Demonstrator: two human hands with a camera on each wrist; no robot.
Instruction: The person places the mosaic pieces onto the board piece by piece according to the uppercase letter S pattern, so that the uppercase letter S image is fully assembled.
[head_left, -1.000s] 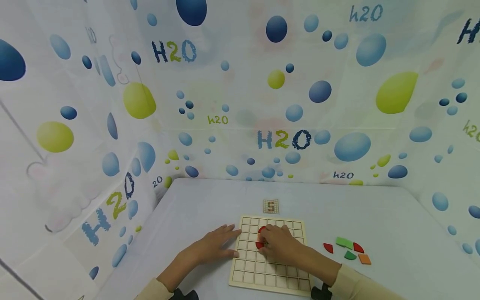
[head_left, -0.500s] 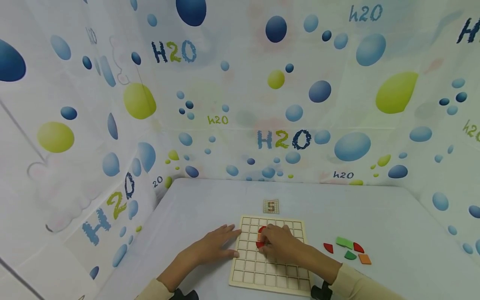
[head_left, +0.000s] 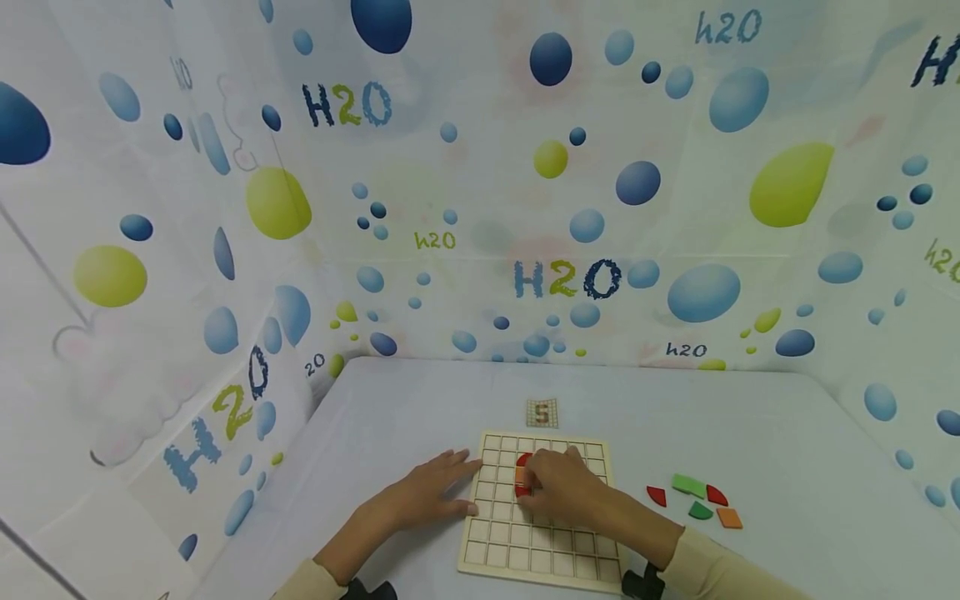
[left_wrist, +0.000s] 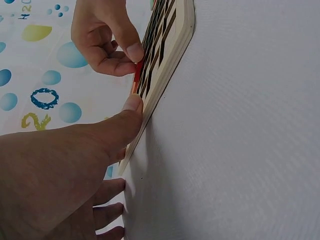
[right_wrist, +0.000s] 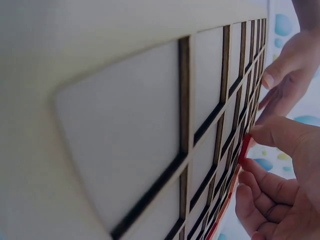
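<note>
My right hand (head_left: 562, 487) is over the wooden grid board (head_left: 498, 554), its thumb and index finger pinching a red quarter-round tile (right_wrist: 245, 148) at the board's surface. Just beyond that tile an orange square tile (head_left: 520, 476) lies in the grid, partly hidden by the fingers. Another red quarter-round tile (head_left: 522, 459) sits above the orange one. My left hand (head_left: 423, 492) rests at the board's left edge with fingers spread; its thumb (left_wrist: 131, 103) touches the rim.
Right of the board lie loose tiles: light green (head_left: 688, 484), dark green (head_left: 701, 511), orange (head_left: 729, 518) and two red ones (head_left: 656, 496). A small gridded card with an S-like figure (head_left: 542, 413) lies behind the board. A patterned curtain (head_left: 480, 317) encloses the white table.
My right fingers have shifted the lower red tile slightly to the right, under the orange square. The left hand and the board have stayed in place.
</note>
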